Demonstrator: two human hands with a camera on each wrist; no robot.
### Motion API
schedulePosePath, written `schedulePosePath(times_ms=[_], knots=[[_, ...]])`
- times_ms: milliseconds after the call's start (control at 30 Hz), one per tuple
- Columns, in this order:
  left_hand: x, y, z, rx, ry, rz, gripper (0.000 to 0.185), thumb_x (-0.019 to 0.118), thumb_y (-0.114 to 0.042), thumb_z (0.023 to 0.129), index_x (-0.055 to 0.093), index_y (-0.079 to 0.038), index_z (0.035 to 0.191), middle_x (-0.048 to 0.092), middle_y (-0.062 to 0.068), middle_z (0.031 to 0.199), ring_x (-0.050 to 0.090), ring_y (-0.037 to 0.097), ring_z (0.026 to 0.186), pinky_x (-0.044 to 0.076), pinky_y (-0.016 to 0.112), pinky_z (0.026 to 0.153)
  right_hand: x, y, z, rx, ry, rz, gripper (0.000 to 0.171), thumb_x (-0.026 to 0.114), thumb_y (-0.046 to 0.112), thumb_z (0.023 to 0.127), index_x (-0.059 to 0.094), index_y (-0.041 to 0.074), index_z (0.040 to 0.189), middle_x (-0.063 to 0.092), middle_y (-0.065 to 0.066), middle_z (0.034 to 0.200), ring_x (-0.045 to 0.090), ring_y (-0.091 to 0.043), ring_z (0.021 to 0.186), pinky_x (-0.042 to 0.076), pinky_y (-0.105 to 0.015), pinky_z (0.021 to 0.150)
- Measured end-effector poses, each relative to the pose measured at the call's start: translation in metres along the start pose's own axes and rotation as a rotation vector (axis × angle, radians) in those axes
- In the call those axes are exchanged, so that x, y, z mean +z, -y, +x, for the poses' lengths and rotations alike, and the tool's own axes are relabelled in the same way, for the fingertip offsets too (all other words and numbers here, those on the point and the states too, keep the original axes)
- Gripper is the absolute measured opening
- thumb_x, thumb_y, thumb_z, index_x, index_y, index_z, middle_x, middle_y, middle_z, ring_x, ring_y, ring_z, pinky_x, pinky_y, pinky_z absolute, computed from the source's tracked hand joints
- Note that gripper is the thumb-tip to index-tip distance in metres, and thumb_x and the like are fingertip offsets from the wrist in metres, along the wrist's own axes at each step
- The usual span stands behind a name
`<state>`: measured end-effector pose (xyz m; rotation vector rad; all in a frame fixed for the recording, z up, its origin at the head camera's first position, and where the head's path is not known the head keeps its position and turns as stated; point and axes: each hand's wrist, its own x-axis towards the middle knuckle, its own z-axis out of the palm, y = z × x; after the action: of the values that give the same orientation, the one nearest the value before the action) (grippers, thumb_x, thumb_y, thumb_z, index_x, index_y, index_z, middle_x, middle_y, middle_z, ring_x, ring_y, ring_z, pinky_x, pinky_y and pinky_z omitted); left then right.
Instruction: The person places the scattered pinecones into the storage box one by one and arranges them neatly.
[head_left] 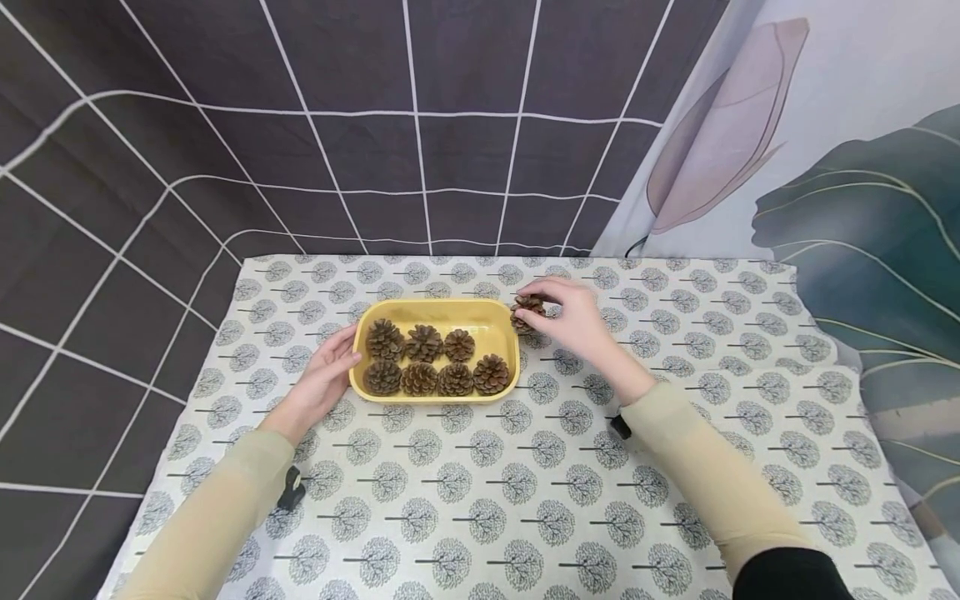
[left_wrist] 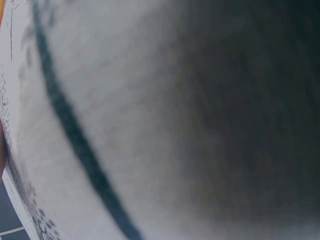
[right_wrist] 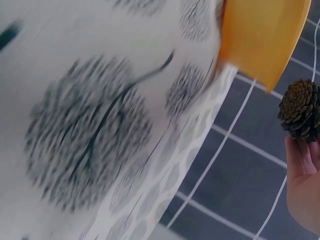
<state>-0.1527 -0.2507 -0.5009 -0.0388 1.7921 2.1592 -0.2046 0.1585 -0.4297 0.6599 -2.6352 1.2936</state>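
A yellow plastic tray [head_left: 437, 401] with rounded corners sits on the cloth, holding several brown pine cones [head_left: 420, 379] in two rows. Its bare yellow floor shows at the far right corner. My left hand [head_left: 324, 375] holds the tray's left end, thumb at the rim and fingers along the outside. Just outside the tray's right end, my right hand [head_left: 573, 321] pinches another pine cone [head_left: 527, 317] between thumb and fingers. The right wrist view also shows this pine cone [right_wrist: 300, 107] in the fingers, apart from the tray wall [right_wrist: 265, 40]. Only blurred cloth fills most of the left wrist view.
A white cloth [head_left: 480, 500] printed with grey trees covers the table. Behind and to the left hangs a dark curtain [head_left: 360, 150] with a white grid. A pale curtain [head_left: 862, 75] with leaf shapes hangs at the right.
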Motion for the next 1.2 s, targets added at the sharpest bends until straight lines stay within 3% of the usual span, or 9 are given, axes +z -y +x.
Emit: schedulePosePath(times_ms=[167, 467, 767, 1200], knots=[[0.000, -0.002, 0.000, 0.001, 0.000, -0.003, 0.072, 0.049, 0.002, 0.103, 0.014, 0.003, 0.166, 0.008, 0.019, 0.178, 0.008, 0.037, 0.167, 0.016, 0.041, 0.138, 0.016, 0.007, 0.004, -0.018, 0.018, 0.054, 0.032, 0.083, 0.012, 0.090, 0.076, 0.003, 0.120, 0.077, -0.016, 0.123, 0.071, -0.034, 0.117, 0.060, -0.050, 0.109], [-0.002, 0.000, 0.001, 0.010, 0.005, -0.011, 0.068, 0.048, 0.002, 0.103, 0.020, 0.000, 0.165, 0.008, 0.018, 0.179, 0.008, 0.037, 0.167, 0.016, 0.040, 0.138, 0.035, 0.016, 0.011, 0.007, 0.123, 0.036, 0.033, 0.082, 0.018, 0.091, 0.076, 0.005, 0.122, 0.076, -0.014, 0.128, 0.068, -0.035, 0.125, 0.049, -0.056, 0.120], [-0.001, -0.001, 0.001, -0.001, 0.004, -0.009, 0.072, 0.051, 0.000, 0.104, 0.014, 0.002, 0.166, 0.008, 0.019, 0.179, 0.008, 0.037, 0.167, 0.015, 0.042, 0.138, 0.050, 0.005, 0.013, -0.072, 0.209, -0.054, 0.033, 0.084, 0.019, 0.090, 0.077, 0.006, 0.120, 0.078, -0.012, 0.126, 0.070, -0.034, 0.125, 0.048, -0.055, 0.123], [-0.001, 0.000, -0.001, -0.002, 0.001, -0.013, 0.072, 0.051, 0.000, 0.103, 0.015, 0.002, 0.166, 0.009, 0.019, 0.178, 0.009, 0.037, 0.167, 0.014, 0.042, 0.138, 0.046, 0.004, 0.014, -0.194, 0.314, -0.191, 0.032, 0.082, 0.014, 0.090, 0.076, 0.003, 0.119, 0.078, -0.013, 0.124, 0.072, -0.034, 0.120, 0.051, -0.056, 0.119]])
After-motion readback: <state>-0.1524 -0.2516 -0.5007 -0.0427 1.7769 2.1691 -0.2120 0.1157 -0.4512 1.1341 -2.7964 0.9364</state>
